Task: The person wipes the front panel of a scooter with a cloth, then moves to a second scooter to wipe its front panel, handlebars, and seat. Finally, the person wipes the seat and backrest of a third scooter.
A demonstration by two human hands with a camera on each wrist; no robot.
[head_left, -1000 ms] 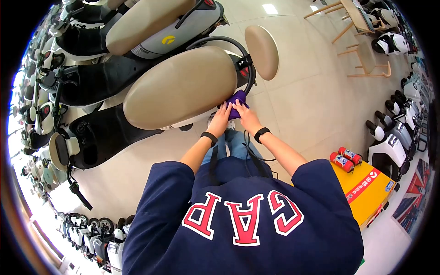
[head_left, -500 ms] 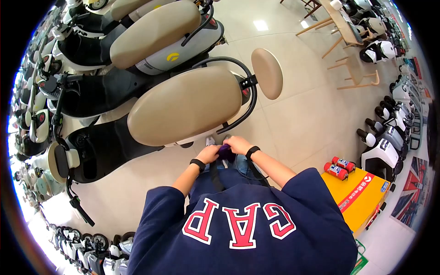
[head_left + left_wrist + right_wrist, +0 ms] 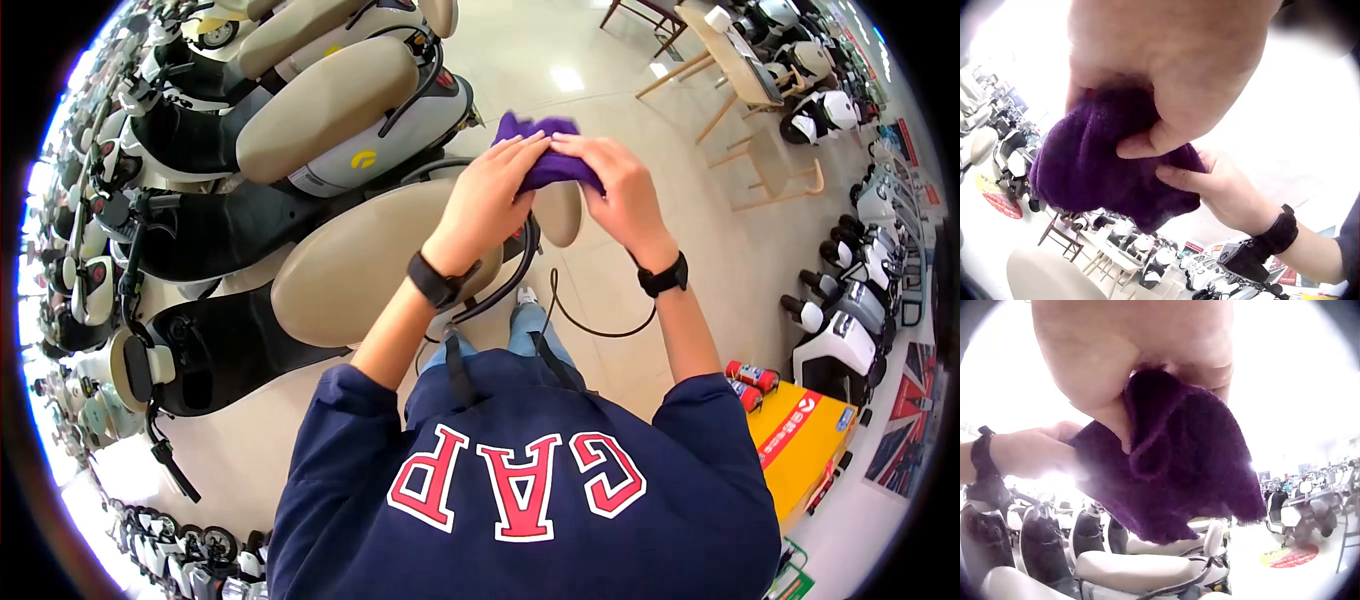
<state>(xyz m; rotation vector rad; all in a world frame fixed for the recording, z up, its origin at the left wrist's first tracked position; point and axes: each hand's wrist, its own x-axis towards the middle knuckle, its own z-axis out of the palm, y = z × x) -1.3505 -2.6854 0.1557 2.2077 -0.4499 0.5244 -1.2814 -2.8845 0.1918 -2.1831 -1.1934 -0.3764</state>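
Note:
A purple cloth (image 3: 552, 170) is held up in both hands above the rear of the nearest scooter's tan seat (image 3: 385, 255). The left hand (image 3: 488, 200) grips its left side, and the right hand (image 3: 622, 195) grips its right side, the fingertips of both close together on top. In the left wrist view the thumbs press on the bunched cloth (image 3: 1104, 156), which hangs in folds. The right wrist view has the cloth (image 3: 1179, 456) drooping below the right hand (image 3: 1141, 356), with a folded edge near the thumb.
More scooters (image 3: 330, 110) stand in a row at the left. A round tan backrest (image 3: 562, 215) and black rail are below the hands. At the right are a yellow box (image 3: 800, 440) with red extinguishers (image 3: 752, 376), a wooden table (image 3: 730, 60) and a chair (image 3: 775, 170). A black cable loops near the legs.
Both hands have come away from the scooter's side, first drawn in toward the body, then raised up and forward with the purple cloth. The cloth is now lifted above the seat's rear.

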